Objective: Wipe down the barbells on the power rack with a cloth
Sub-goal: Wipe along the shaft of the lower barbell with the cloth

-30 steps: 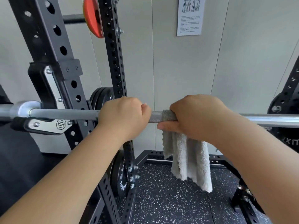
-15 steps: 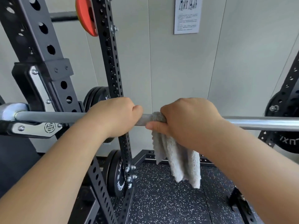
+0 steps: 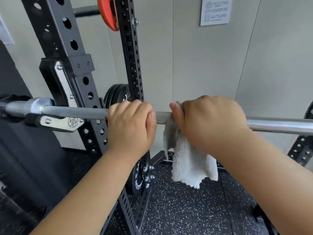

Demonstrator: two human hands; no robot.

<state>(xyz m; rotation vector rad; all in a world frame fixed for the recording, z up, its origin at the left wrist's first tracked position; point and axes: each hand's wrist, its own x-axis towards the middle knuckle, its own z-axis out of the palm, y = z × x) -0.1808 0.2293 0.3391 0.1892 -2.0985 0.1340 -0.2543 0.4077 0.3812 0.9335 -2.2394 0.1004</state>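
A: Head cam: bar [image 3: 74, 112] lies level across the rack [image 3: 133, 61], its L end in the hook [image 3: 62, 122].
B: Hands?
A: L hand [image 3: 130, 126] wrapped bare round the bar. R hand [image 3: 210, 122] just beside it, small gap btwn. R clamps the cloth [image 3: 189, 160] onto the bar; the rest hangs below, above the floor [image 3: 186, 209].
B: Plates?
A: Black plate [image 3: 118, 94] behind the upright, red plate [image 3: 108, 14] up top.

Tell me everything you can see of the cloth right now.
The cloth is a pale grey, fluffy towel-like rag with a ragged lower edge. Its top is bunched over the barbell shaft, gripped there by the right hand; the rest hangs loose below the bar, crumpled in folds, above the speckled floor.
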